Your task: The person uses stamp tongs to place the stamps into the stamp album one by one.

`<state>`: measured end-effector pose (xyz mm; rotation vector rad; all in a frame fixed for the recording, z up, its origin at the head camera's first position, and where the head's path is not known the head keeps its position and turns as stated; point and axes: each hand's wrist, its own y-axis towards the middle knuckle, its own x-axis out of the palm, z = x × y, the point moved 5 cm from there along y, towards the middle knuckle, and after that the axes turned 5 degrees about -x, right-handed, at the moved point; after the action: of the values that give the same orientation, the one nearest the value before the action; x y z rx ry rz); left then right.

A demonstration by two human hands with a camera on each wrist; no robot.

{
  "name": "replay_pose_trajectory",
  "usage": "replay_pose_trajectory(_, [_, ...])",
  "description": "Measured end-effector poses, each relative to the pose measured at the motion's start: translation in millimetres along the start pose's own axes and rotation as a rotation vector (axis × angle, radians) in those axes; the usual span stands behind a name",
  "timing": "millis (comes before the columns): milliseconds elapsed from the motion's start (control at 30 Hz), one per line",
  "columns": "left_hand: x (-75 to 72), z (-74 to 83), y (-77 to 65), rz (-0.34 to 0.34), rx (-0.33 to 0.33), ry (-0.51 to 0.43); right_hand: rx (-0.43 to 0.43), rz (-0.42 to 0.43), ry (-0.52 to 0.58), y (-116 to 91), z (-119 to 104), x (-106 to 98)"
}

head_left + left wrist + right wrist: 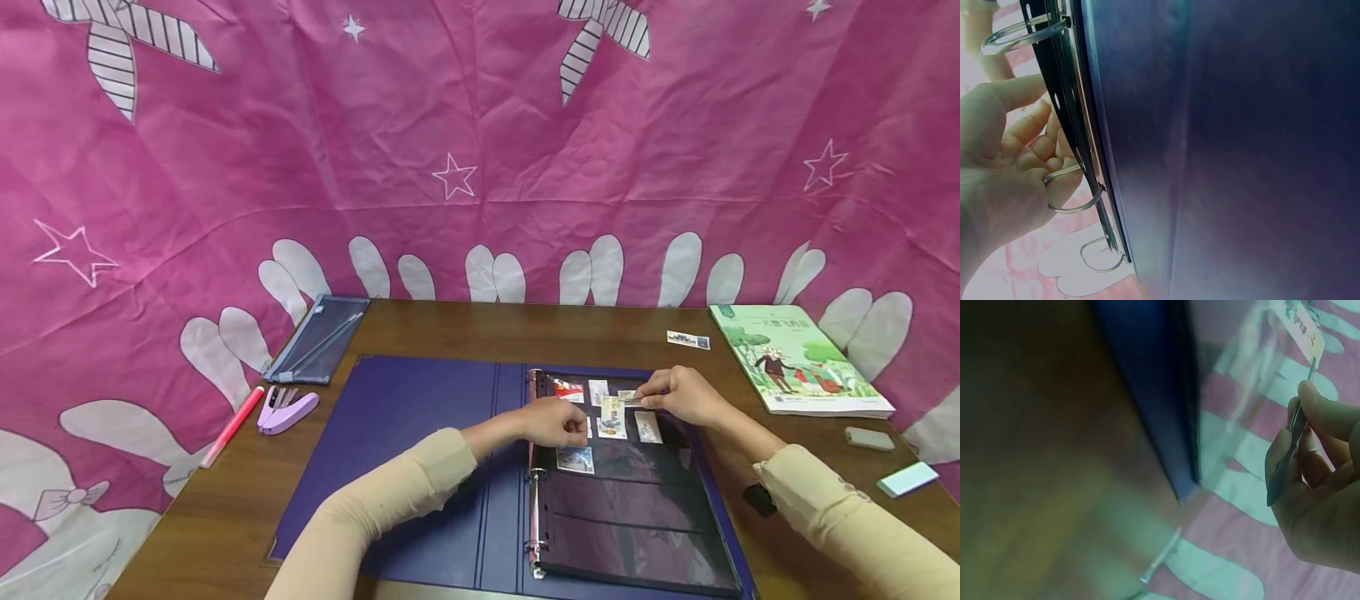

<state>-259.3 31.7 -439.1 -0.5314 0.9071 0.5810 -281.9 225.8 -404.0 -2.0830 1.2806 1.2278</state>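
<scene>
Tweezers (1281,476) are pinched in my right hand (688,396), over the upper part of the black album page (630,504). At their tips in the right wrist view is a small pale stamp (1300,328). In the head view a light stamp (612,417) lies just left of those tips. My left hand (551,422) is over the page's left side with loosely curled fingers, and nothing shows in its grasp. Near it are a red stamp (570,392) above and a bluish stamp (575,460) below. Another stamp (648,427) sits at the right.
The blue binder cover (420,467) lies spread to the left, with metal rings (536,508) beside the page. A loose stamp (687,340) and a green book (798,362) lie at the back right. A purple stapler (287,411), a red marker (234,425) and a zip pouch (318,337) lie left.
</scene>
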Motion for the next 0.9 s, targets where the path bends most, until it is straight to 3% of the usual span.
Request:
replay_pose_trajectory(333, [1.3, -5.1, -9.4, 0.024, -0.019, -0.005, -0.028, -0.088, 0.049, -9.3, -5.0, 32.8])
replay_pose_trajectory(600, [0.9, -8.3, -15.4, 0.032, -0.023, -0.011, -0.053, -0.121, 0.045, -11.9, -13.6, 41.3])
replay_pose_trajectory(900, [-3.0, -0.3, 0.9, 0.003, 0.08, 0.028, -0.038, -0.133, 0.034, -23.1, -9.0, 32.5])
